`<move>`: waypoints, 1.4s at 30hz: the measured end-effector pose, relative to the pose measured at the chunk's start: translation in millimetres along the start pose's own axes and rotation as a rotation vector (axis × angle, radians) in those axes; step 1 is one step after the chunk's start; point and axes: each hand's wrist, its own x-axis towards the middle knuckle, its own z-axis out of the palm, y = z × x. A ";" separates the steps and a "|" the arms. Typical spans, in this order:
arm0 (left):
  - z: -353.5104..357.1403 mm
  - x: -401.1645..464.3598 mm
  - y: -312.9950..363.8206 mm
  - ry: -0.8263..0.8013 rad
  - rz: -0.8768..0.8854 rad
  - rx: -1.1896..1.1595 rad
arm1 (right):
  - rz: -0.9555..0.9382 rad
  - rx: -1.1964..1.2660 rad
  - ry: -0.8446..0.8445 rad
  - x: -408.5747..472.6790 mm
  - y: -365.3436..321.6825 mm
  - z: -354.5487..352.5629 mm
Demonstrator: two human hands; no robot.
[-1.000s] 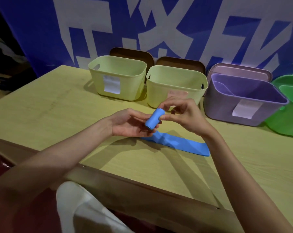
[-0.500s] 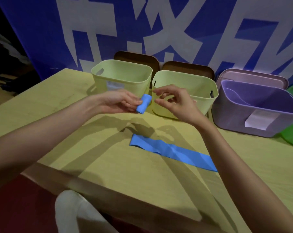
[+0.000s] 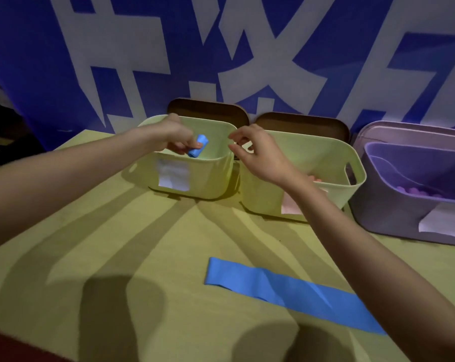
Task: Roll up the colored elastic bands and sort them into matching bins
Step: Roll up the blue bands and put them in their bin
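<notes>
My left hand point(image 3: 175, 137) pinches a rolled blue band point(image 3: 198, 146) and holds it over the opening of the left pale green bin point(image 3: 195, 176). My right hand point(image 3: 257, 152) hovers beside it, above the gap between the two green bins, with fingers loosely curled and holding nothing. A second blue band point(image 3: 286, 291) lies flat and unrolled on the table in front. The right pale green bin point(image 3: 307, 158) carries a pink label and shows something pink inside.
A purple bin point(image 3: 409, 212) with purple rolls inside stands at the right. Brown lids point(image 3: 208, 108) lean behind the green bins, against a blue and white banner. The yellow-green table point(image 3: 116, 257) stretches toward me, crossed by arm shadows.
My left hand carried the rolled blue band up and forward until it hangs over the left green bin. My right hand let go of the roll and followed alongside.
</notes>
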 end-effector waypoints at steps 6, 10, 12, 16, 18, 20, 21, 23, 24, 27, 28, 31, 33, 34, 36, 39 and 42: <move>15.7 49.8 -5.5 -0.132 -0.076 0.074 | 0.066 -0.123 -0.073 31.7 18.3 17.9; 27.5 75.2 -6.7 -0.198 -0.137 0.114 | 0.076 -0.168 -0.090 41.9 27.3 26.6; 33.5 86.2 -8.4 -0.240 -0.170 0.124 | 0.065 -0.182 -0.083 46.8 29.7 29.3; 45.6 101.9 -7.5 -0.272 -0.179 0.113 | 0.082 -0.187 -0.087 55.8 33.3 30.9; 52.7 107.0 -8.0 -0.281 -0.179 0.140 | 0.087 -0.184 -0.091 58.0 34.2 31.2; 59.2 112.0 -10.4 -0.278 -0.182 0.179 | 0.089 -0.173 -0.088 58.8 35.2 31.5; 61.8 114.0 -12.2 -0.278 -0.182 0.194 | 0.091 -0.166 -0.085 59.0 35.7 31.6; 66.1 116.5 -16.3 -0.282 -0.185 0.216 | 0.093 -0.155 -0.084 59.5 35.8 31.7; 68.0 117.2 -18.6 -0.288 -0.190 0.223 | 0.093 -0.155 -0.085 59.6 35.6 31.9; 74.0 119.5 -24.1 -0.306 -0.189 0.239 | 0.094 -0.160 -0.084 59.3 35.1 32.8; 75.7 120.7 -25.6 -0.309 -0.187 0.242 | 0.094 -0.160 -0.085 59.0 34.7 32.8; 79.1 121.6 -27.1 -0.308 -0.187 0.253 | 0.090 -0.159 -0.097 57.9 34.2 32.6; 80.1 121.8 -26.4 -0.312 -0.190 0.263 | 0.085 -0.160 -0.102 57.8 34.0 32.4; 80.5 122.2 -26.3 -0.312 -0.192 0.273 | 0.083 -0.161 -0.105 57.8 34.1 32.5; 80.7 122.3 -25.6 -0.311 -0.198 0.298 | 0.083 -0.165 -0.108 58.2 34.4 32.1; 78.2 119.8 -23.8 -0.322 -0.228 0.313 | 0.087 -0.180 -0.112 59.1 35.3 32.0; 71.2 115.6 -20.4 -0.373 -0.261 0.357 | 0.091 -0.199 -0.122 61.2 35.3 32.8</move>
